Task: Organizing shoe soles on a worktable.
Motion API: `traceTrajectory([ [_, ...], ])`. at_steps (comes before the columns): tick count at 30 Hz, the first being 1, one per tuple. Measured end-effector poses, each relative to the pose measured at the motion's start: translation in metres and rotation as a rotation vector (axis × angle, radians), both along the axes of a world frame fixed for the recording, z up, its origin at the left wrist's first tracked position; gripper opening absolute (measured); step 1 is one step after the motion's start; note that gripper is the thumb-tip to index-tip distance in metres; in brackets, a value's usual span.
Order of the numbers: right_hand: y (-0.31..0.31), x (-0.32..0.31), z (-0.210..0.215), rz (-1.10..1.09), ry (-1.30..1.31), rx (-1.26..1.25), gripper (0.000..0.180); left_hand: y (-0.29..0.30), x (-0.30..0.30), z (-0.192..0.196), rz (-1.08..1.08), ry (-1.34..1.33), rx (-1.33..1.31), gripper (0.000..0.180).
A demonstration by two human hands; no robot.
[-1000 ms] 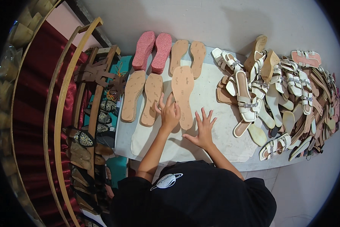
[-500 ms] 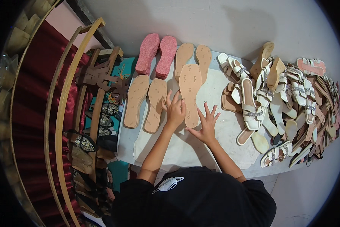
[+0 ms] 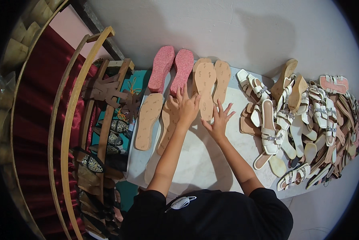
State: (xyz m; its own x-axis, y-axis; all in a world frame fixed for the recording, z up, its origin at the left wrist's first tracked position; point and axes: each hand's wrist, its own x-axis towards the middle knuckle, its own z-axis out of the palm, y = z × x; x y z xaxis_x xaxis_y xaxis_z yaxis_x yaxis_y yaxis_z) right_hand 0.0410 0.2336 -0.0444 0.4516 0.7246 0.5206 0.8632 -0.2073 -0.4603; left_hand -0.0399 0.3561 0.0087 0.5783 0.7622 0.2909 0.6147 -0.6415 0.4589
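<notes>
A tan shoe sole lies in front of me, its far end overlapping the left one of two other tan soles. My left hand is open, fingers spread, with its thumb side close by the left edge of the sole. Also open is my right hand; its thumb is at the near end of the sole and its fingers fan out to the right. Under my left hand and forearm another tan sole is partly hidden. Further left lies a fourth-spot tan sole in full view.
Two thick pink glittery wedge soles stand at the back against the wall. White strappy sandals and a heap of loose soles crowd the table's right side. On the left is a wooden rack holding shoes.
The middle sole has slid away from me toward the back pair, and both hands have gone with it. My left hand now covers part of the sole on its left. The view has shifted slightly.
</notes>
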Motion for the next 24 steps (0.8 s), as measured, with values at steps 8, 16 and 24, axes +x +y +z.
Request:
traceTrajectory([
  [8, 0.058, 0.024, -0.025, -0.137, -0.034, -0.063, 0.074, 0.02, 0.0, -0.03, 0.076, 0.056, 0.112, 0.039],
  [16, 0.09, 0.027, -0.039, -0.206, -0.096, -0.125, 0.074, 0.029, -0.008, -0.04, 0.081, 0.016, 0.06, 0.043],
  [24, 0.096, 0.015, -0.046, -0.225, -0.031, -0.162, 0.075, 0.031, -0.007, -0.037, 0.121, 0.084, 0.061, 0.043],
])
